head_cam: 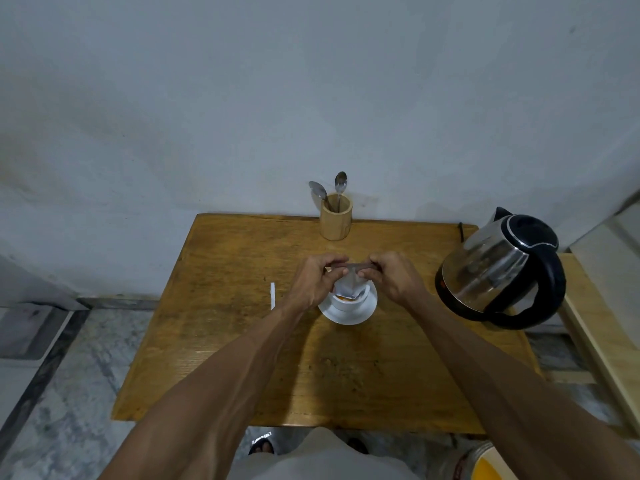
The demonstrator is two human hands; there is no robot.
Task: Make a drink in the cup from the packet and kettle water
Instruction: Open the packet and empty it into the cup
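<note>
A white cup [347, 304] stands on a white saucer [360, 315] in the middle of the wooden table [242, 341]; orange powder shows inside the cup. Directly above it hangs a small silvery packet [350, 283], turned with its mouth down into the cup. My left hand [313, 284] pinches the packet's upper left corner and my right hand [393, 278] pinches the upper right. A steel kettle [498, 268] with a black lid and handle sits at the table's right edge.
A wooden holder [335, 218] with two spoons stands at the back edge against the wall. A thin white strip [272, 296] lies left of the saucer. A pale wooden bench [595, 341] adjoins the table on the right. Tiled floor lies to the left.
</note>
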